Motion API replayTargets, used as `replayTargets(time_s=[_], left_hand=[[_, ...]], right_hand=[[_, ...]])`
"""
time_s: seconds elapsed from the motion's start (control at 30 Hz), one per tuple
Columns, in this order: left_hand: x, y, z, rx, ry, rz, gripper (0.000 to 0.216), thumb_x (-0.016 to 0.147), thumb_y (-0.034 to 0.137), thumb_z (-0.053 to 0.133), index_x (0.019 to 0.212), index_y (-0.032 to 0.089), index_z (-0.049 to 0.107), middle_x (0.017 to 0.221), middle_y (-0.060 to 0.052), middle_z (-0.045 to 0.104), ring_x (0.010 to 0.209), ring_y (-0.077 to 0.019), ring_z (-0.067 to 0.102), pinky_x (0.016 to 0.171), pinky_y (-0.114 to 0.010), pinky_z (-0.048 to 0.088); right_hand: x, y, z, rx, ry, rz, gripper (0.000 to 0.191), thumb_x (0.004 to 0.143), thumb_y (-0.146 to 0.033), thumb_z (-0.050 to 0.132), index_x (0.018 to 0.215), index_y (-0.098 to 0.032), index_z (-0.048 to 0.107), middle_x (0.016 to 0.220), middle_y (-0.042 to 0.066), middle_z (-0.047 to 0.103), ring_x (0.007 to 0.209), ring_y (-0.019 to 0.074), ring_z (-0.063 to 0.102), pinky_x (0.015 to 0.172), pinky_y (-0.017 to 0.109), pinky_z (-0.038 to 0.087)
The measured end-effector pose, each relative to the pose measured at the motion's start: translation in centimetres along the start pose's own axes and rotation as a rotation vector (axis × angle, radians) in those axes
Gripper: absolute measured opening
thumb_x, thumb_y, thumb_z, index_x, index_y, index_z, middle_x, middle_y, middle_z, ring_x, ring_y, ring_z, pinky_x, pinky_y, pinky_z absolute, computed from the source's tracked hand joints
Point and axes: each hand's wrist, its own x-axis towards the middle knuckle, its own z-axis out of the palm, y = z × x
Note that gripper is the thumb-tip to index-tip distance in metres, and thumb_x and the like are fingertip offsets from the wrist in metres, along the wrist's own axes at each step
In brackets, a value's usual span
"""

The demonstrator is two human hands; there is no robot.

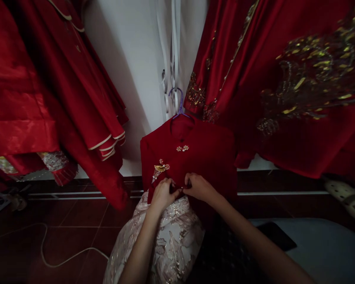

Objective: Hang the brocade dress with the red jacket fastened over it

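A red top (214,154) hangs in front of me on a purple hanger (181,105). It carries a beaded flower clasp (182,148) below the neckline and a gold, pearl-trimmed ornament (161,167) on the left of its chest. My left hand (163,193) pinches the front of the top below this ornament. Close beside it, my right hand (198,187) pinches the same area, fingertips almost meeting the left ones. Whatever small part lies between the fingertips is too dark to make out. Pale floral fabric (168,240) with metallic patterns lies beneath my left forearm.
Red garments (85,79) hang at left; a red garment with gold beading (310,75) hangs at right. White straps (174,47) hang down to the hanger. A white cable (68,258) crosses the tiled floor. A dark flat object (276,235) rests on a pale surface (322,252).
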Motion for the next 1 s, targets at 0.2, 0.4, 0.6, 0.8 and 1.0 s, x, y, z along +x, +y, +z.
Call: replayTargets(time_s=[0.2, 0.4, 0.6, 0.8, 1.0], left_hand=[[0.5, 0.9, 0.2, 0.004, 0.032, -0.056, 0.02, 0.071, 0.027, 0.061, 0.089, 0.02, 0.056, 0.084, -0.002, 0.061, 0.08, -0.0168, 0.056, 0.071, -0.027, 0.04], [0.6, 2.0, 0.7, -0.039, 0.223, -0.06, 0.021, 0.073, 0.017, 0.056, 0.093, 0.021, 0.053, 0.078, 0.001, 0.062, 0.08, -0.0154, 0.055, 0.076, -0.027, 0.039], [0.7, 2.1, 1.1, -0.058, 0.201, -0.031, 0.014, 0.07, 0.015, 0.058, 0.083, 0.021, 0.056, 0.078, 0.001, 0.064, 0.078, -0.0157, 0.055, 0.072, -0.027, 0.039], [1.0, 2.0, 1.5, -0.178, 0.245, -0.072, 0.004, 0.071, 0.02, 0.058, 0.073, 0.021, 0.061, 0.076, 0.0, 0.067, 0.078, -0.0156, 0.056, 0.073, -0.027, 0.042], [0.9, 1.8, 1.4, -0.332, 0.24, -0.065, 0.01, 0.071, 0.023, 0.059, 0.075, 0.021, 0.067, 0.078, 0.0, 0.069, 0.078, -0.0152, 0.059, 0.075, -0.027, 0.044]], right_hand=[[-0.3, 2.5, -3.2, 0.516, 0.023, 0.118, 0.028, 0.063, -0.037, 0.069, 0.077, -0.018, 0.054, 0.069, 0.001, 0.063, 0.054, 0.0118, 0.058, 0.046, 0.022, 0.046], [-0.9, 1.9, -4.3, 0.785, 0.047, 0.076, 0.033, 0.064, -0.042, 0.07, 0.08, -0.017, 0.057, 0.076, 0.004, 0.068, 0.06, 0.0125, 0.062, 0.054, 0.025, 0.054], [-0.4, 1.5, -2.9, 0.777, -0.039, 0.067, 0.029, 0.066, -0.039, 0.069, 0.08, -0.017, 0.056, 0.07, 0.002, 0.067, 0.057, 0.0125, 0.063, 0.055, 0.025, 0.055], [-0.6, 1.6, -1.8, 0.679, -0.014, 0.011, 0.021, 0.07, -0.035, 0.065, 0.082, -0.019, 0.058, 0.074, 0.002, 0.069, 0.063, 0.014, 0.066, 0.057, 0.024, 0.054], [-0.9, 1.1, -1.1, 0.493, 0.157, -0.051, 0.014, 0.074, -0.03, 0.061, 0.084, -0.021, 0.06, 0.077, 0.001, 0.069, 0.071, 0.0137, 0.066, 0.066, 0.024, 0.052]])
